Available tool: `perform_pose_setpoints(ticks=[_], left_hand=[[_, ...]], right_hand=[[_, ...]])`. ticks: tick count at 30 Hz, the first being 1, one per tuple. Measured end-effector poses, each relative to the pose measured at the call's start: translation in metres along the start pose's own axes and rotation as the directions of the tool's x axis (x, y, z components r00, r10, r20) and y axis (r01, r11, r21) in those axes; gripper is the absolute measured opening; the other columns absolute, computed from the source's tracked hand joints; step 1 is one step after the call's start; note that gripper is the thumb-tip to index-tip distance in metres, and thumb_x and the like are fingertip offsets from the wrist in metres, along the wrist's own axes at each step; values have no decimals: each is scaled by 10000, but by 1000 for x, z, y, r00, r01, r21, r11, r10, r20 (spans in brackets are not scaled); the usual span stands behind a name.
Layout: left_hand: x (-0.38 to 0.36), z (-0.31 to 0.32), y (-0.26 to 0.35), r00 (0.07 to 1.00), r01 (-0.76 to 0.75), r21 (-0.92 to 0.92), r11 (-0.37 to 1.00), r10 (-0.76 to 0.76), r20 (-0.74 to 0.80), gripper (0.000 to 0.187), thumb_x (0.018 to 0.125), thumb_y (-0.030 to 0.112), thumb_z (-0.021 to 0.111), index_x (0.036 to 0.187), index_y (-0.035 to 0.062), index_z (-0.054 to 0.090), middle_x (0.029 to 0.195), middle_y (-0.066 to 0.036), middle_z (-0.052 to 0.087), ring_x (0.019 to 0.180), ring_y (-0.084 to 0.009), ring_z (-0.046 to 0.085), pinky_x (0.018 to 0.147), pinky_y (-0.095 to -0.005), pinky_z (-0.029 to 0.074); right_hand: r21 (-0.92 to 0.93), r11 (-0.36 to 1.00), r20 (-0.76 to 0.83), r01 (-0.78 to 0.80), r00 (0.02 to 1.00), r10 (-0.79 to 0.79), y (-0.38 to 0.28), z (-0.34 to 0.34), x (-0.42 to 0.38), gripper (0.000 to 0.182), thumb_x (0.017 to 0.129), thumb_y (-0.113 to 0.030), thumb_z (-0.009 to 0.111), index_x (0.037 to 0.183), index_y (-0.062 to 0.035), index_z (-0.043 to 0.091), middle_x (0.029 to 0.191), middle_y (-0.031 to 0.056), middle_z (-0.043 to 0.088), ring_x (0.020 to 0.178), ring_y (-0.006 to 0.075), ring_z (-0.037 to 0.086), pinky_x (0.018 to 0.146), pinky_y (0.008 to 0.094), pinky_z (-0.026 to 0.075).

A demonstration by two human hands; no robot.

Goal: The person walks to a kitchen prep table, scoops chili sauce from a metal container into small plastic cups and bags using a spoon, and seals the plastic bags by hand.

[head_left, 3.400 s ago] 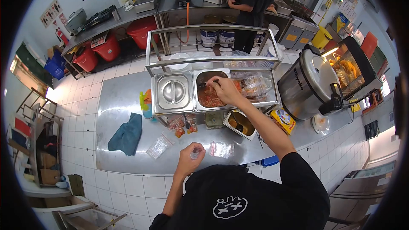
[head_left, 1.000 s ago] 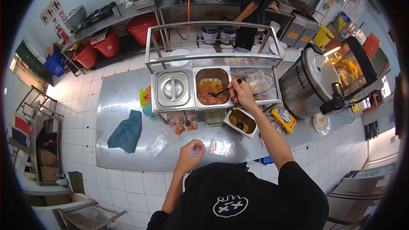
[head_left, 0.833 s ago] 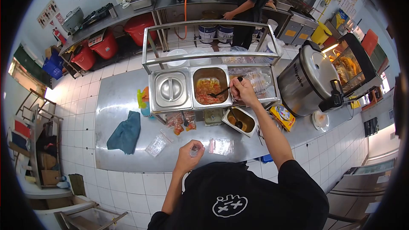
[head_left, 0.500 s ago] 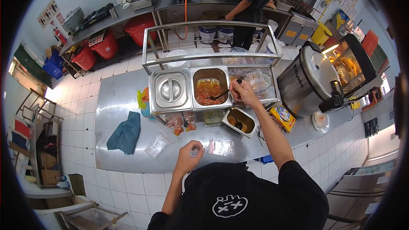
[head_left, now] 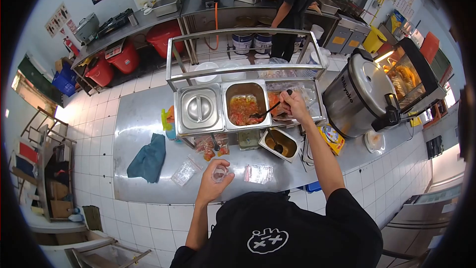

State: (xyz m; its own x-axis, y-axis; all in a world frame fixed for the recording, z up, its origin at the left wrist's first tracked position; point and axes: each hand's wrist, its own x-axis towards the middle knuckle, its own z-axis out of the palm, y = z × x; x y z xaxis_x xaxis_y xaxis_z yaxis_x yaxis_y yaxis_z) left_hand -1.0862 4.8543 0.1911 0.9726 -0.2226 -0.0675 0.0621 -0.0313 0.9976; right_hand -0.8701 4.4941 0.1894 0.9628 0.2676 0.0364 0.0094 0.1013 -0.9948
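Note:
My right hand (head_left: 296,106) is closed around the black handle of a ladle (head_left: 270,109). The ladle's bowl end rests in chunky red sauce (head_left: 243,111) inside a deep steel food pan (head_left: 246,83). Lower down, over the table's front part, my left hand (head_left: 210,182) curls its fingers around a small clear plastic cup (head_left: 219,172). Left of the sauce pan is a lidded steel pan (head_left: 198,105). A smaller steel container (head_left: 280,144) of brown liquid, with a black ladle in it, stands below the rack.
On the steel table (head_left: 134,119) lie a teal cloth (head_left: 148,159), clear plastic bags (head_left: 186,170), another plastic packet (head_left: 259,174) and bagged red sauce (head_left: 206,145). A large Miyako cooker (head_left: 354,92) stands right, beside a yellow box (head_left: 331,139). Another person (head_left: 292,10) works behind the rack.
My right hand has moved right and slightly down, and the ladle's bowl has shifted right within the sauce. My left hand has risen a little, turning the cup's opening more into view.

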Motion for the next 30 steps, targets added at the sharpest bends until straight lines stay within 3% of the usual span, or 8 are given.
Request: perform_pose_setpoints(ticks=[8, 14, 18, 21, 23, 25, 26, 30], left_hand=[[7, 2, 7, 996, -86, 88, 992, 84, 25, 296, 865, 81, 775, 1122, 62, 628, 1145, -31, 571, 1013, -110, 575, 840, -286, 517], [15, 11, 19, 997, -27, -38, 999, 30, 66, 251, 871, 59, 756, 1084, 57, 623, 1065, -14, 606, 1005, -132, 598, 895, -304, 498], [31, 16, 38, 977, -213, 117, 970, 211, 28, 216, 860, 52, 751, 1050, 36, 648, 1011, -53, 630, 936, -164, 634, 833, -307, 517], [40, 22, 53, 941, -316, 344, 884, 338, -4, 226, 839, 40, 745, 1045, 26, 652, 998, -103, 657, 923, -233, 654, 828, -341, 517], [49, 34, 47, 910, -375, 457, 807, 414, 16, 229, 824, 30, 741, 1037, 22, 656, 983, -138, 669, 931, -290, 658, 829, -374, 515], [52, 46, 27, 892, -403, 530, 746, 450, 45, 277, 776, 96, 771, 1017, 19, 660, 963, -159, 672, 939, -350, 650, 843, -408, 507], [53, 48, 13, 882, -439, 500, 746, 463, 83, 314, 746, 141, 785, 1003, 16, 655, 955, -161, 670, 935, -357, 645, 841, -414, 503], [65, 70, 0, 860, -507, 371, 778, 424, 285, 333, 671, 143, 775, 930, 15, 608, 878, -177, 639, 826, -370, 637, 745, -400, 507]], right_hand=[[20, 999, -90, -50, 995, 52, -19, -23, 5, 377, 1077, -389, 505, 854, -91, 562, 571, -38, 419, 439, 61, 354, 399, 251, 248], [9, 981, -350, -196, 918, 186, -35, -15, -18, 342, 1052, -360, 545, 1149, -32, 563, 619, 64, 603, 401, 108, 481, 361, 254, 296], [-155, 985, -582, 77, 798, -154, -55, 18, -54, 533, 1019, -301, 618, 1422, -55, 369, 672, 68, 633, 389, 55, 432, 341, 220, 254], [-205, 929, -418, 307, 831, -367, -70, 58, -108, 367, 1014, -211, 591, 1327, -40, 503, 756, 88, 667, 517, 67, 534, 393, 199, 331], [-466, 794, 27, 391, 903, -428, -75, 97, -134, 190, 987, -117, 571, 1148, -43, 639, 932, 112, 684, 739, 107, 628, 556, 230, 476], [-441, 868, 218, 228, 965, -143, -93, 141, -157, 177, 956, -165, 645, 1066, -27, 667, 1221, 155, 631, 939, 269, 680, 802, 357, 540], [-546, 753, 245, 367, 929, -276, -75, 152, -159, 245, 952, -239, 663, 1111, -53, 651, 1198, 141, 653, 940, 314, 687, 789, 374, 550], [-749, 660, 184, 59, 976, 120, -51, 166, -182, 318, 984, -390, 579, 1086, -89, 599, 1005, 157, 675, 886, 410, 669, 739, 499, 548]])
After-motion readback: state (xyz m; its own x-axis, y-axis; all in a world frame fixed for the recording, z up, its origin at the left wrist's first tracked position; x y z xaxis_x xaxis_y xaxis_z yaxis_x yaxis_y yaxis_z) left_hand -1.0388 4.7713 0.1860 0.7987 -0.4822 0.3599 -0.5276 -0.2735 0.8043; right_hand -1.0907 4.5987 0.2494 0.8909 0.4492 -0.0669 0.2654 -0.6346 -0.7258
